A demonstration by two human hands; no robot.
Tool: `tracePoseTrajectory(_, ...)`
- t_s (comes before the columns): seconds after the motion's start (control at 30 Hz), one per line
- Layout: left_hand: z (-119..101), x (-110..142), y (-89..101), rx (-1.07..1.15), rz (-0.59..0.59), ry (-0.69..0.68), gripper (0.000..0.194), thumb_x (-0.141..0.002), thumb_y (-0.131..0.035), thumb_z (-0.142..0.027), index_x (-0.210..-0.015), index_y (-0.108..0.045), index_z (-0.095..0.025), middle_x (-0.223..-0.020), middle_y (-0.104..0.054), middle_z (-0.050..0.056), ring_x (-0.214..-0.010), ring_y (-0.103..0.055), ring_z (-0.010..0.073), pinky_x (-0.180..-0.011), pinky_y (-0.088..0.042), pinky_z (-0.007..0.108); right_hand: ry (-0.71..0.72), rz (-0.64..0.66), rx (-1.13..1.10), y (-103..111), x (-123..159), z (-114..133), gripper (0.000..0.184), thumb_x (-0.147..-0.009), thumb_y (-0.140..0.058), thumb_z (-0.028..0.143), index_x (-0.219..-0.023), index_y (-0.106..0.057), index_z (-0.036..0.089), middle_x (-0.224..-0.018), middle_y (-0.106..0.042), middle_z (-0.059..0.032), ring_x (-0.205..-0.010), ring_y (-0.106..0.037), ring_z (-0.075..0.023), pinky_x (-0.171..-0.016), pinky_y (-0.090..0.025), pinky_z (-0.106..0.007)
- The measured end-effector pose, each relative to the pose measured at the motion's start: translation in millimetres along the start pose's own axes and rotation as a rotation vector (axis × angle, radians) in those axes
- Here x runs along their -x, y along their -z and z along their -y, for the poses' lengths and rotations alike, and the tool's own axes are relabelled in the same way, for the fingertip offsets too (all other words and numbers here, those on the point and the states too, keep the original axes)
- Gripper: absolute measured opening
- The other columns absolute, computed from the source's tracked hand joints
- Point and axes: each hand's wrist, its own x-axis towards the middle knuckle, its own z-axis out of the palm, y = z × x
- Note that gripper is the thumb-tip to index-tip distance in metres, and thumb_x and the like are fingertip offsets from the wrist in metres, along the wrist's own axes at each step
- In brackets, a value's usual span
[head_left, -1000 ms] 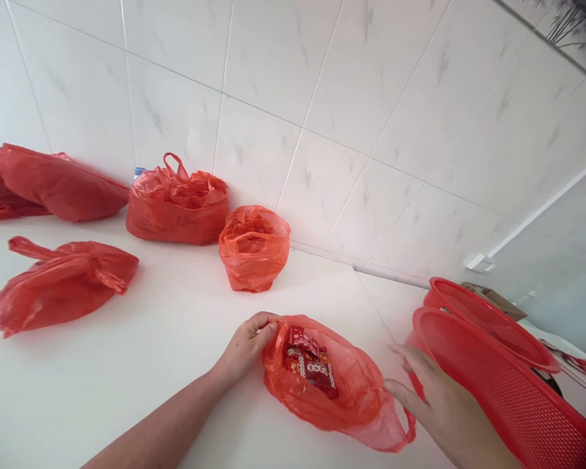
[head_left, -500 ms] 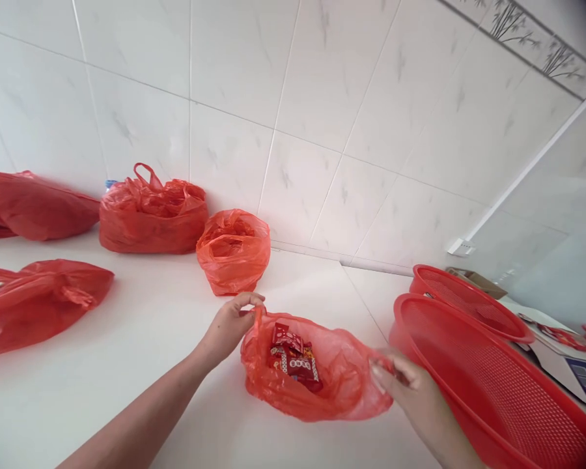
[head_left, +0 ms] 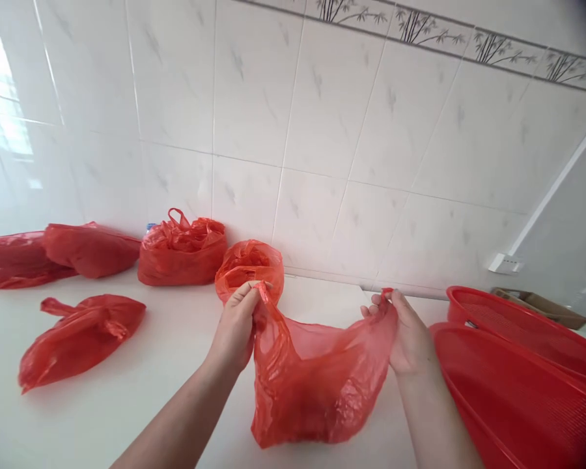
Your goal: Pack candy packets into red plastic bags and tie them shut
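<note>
A red plastic bag (head_left: 317,391) hangs between my two hands, its mouth stretched wide and its bottom low over the white table. My left hand (head_left: 238,322) is closed on one handle of the bag. The other handle is pinched in my right hand (head_left: 407,329), at about the same height. Darker shapes show faintly through the film at the bottom, but the contents are hidden now. Just behind my left hand stands another open red bag (head_left: 254,257), filled with crumpled red plastic.
A knotted red bag (head_left: 85,332) lies at the left. Along the tiled wall (head_left: 322,130) sit a full red bag (head_left: 183,257) and more red bags (head_left: 95,251). Two red mesh baskets (head_left: 508,378) stand at the right, with a cardboard box (head_left: 542,306) behind them.
Both hands have risen, pulling the bag's handles up so its side faces me and the red packets inside no longer show. The camera view has tilted up and turned left.
</note>
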Motion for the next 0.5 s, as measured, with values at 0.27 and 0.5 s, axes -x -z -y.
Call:
tracePoseTrajectory(0.27,-17,-5,-16.9,-0.033,0.059,-0.045,0.006,-0.071,-0.055,-0.023,-0.076,-0.052,-0.022,-0.058,-0.039,-0.007,-0.050,-0.034,0.0079,-0.048,-0.029,0.019,0.133,0.110,0.115,-32,12,5,0.034,-0.084,-0.053,0.055,-0.077,-0.056,0.022,-0.045,-0.038,0.0077,-0.036,-0.022,-0.0045,-0.036,-0.020,-0.017)
tracePoseTrajectory(0.5,-36,1,-18.6,-0.633,0.059,-0.262,0.024,-0.072,-0.061,-0.029,-0.060,-0.042,-0.021,-0.055,-0.035,-0.006,-0.051,-0.029,0.0098,-0.045,-0.024,0.021,0.122,0.077,0.482,-41,39,20,0.040,-0.081,-0.055,0.054,-0.108,-0.061,0.024,-0.047,-0.042,0.0057,-0.042,-0.033,-0.0080,-0.040,-0.025,-0.018)
